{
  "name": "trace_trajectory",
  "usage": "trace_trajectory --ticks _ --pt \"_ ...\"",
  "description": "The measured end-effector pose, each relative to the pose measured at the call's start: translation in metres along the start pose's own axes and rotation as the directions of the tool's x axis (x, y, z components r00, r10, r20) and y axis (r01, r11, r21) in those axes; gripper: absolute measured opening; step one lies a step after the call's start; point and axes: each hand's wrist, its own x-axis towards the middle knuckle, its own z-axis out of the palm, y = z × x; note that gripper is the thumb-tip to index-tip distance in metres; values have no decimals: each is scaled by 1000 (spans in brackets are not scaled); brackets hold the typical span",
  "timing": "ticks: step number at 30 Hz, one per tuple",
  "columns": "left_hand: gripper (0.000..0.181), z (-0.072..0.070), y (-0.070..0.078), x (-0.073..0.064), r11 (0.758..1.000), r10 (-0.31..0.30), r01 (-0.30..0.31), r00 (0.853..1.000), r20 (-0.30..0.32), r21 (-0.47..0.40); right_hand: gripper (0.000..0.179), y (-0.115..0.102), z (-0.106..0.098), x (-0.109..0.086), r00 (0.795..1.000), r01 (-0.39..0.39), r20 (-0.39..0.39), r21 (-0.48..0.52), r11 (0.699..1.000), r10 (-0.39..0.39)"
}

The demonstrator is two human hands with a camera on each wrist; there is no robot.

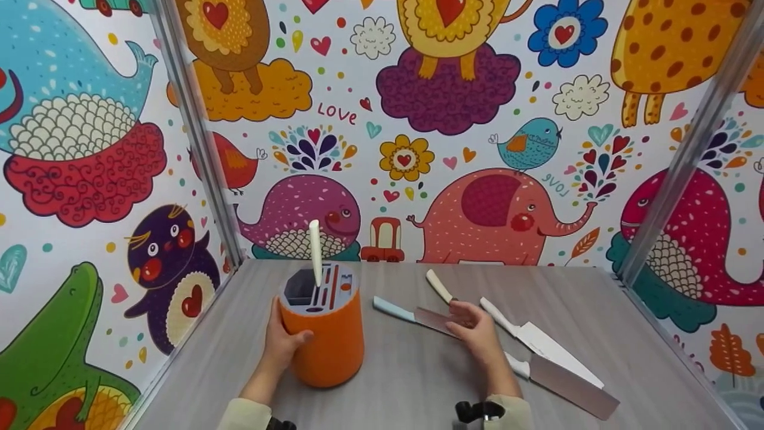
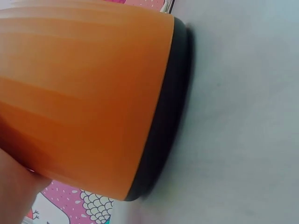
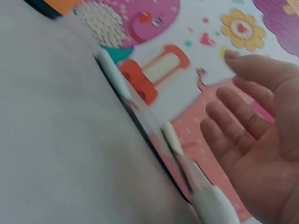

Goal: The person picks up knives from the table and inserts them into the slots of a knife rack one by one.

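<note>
An orange knife block [image 1: 328, 340] stands upright on the table with a cream-handled knife [image 1: 316, 251] in one slot. My left hand [image 1: 285, 340] grips its left side, thumb across the front; the left wrist view shows the block's black base [image 2: 163, 116]. Over the loose knives hovers my right hand [image 1: 474, 328], holding nothing, its fingers loosely bent in the right wrist view. Closest to it are a blue-handled knife [image 1: 394, 309] and another cream-handled knife [image 1: 440, 285], whose blade is mostly hidden behind the hand.
To the right lie a white-bladed knife [image 1: 558, 349] and a broad cleaver [image 1: 573, 387] with a white handle, side by side at a slant. Cartoon-printed walls [image 1: 400, 209] with metal corner posts [image 1: 200, 131] enclose the grey table [image 1: 400, 376].
</note>
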Motion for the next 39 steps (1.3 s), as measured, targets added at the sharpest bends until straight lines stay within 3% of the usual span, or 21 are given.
trace_trajectory --ticks 5,9,13,16,23,32,39 --pt "96 -3 2 0 1000 -18 18 1000 -8 14 47 -4 -20 0 999 -48 7 -226 973 51" --pt "96 -4 1 1 1000 -15 15 1000 -5 11 51 -8 -32 -2 995 -87 15 -405 910 102" --pt "108 -4 -3 1 999 36 -36 999 -8 -23 53 -11 -42 -5 989 -107 35 -515 851 146" --pt "110 -3 -4 1 997 68 -68 998 -9 -36 56 -12 -47 -6 978 -145 45 -548 824 202" --pt "107 -3 -4 0 998 58 -58 998 -13 -17 54 -11 -53 -9 950 -228 51 -567 791 309" --pt "107 -3 -5 0 998 55 -55 998 -18 3 47 -10 -56 -9 946 -257 5 -600 758 324" --pt "100 -3 -5 1 998 65 -65 998 -11 -15 44 -11 -58 -10 940 -258 11 -628 734 340"
